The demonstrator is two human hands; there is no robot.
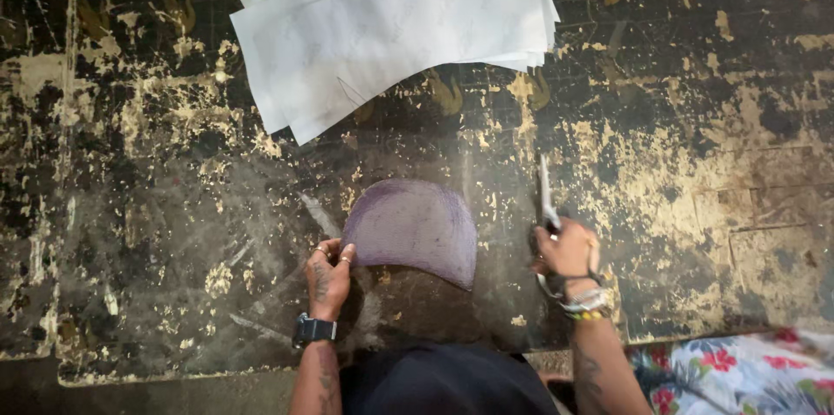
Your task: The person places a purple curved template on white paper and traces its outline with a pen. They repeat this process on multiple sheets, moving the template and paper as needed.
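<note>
Head view, looking straight down. Left hand rests on the mat, fingers curled in narrow, fingertips pinching or pressing the lower-left edge of the purple piece; can't tell if it's a true pinch or just a hold-down. Rings on two fingers, dark watch on the wrist. The purple piece is a half-round, dome-shaped cutout, curved edge up, lying flat at the centre of the mat, just ahead of the person's body. Its lower-right corner points toward the right hand, not touching it. Right hand sits right of the piece, near but apart, fist closed around the handles of scissors; the blades stick up and away from the person, looking closed or nearly so, blurred. Stacked bracelets on the right wrist. The mat is dark, heavily worn, with yellowish patches where the surface is scraped off and a faint grid at the top. A paper stack, white sheets fanned loosely, lies at top centre, well apart from both hands; its lower corner comes near the piece without touching. Floral cloth at bottom right, off the mat edge. Dark clothing at bottom centre between the forearms.
</note>
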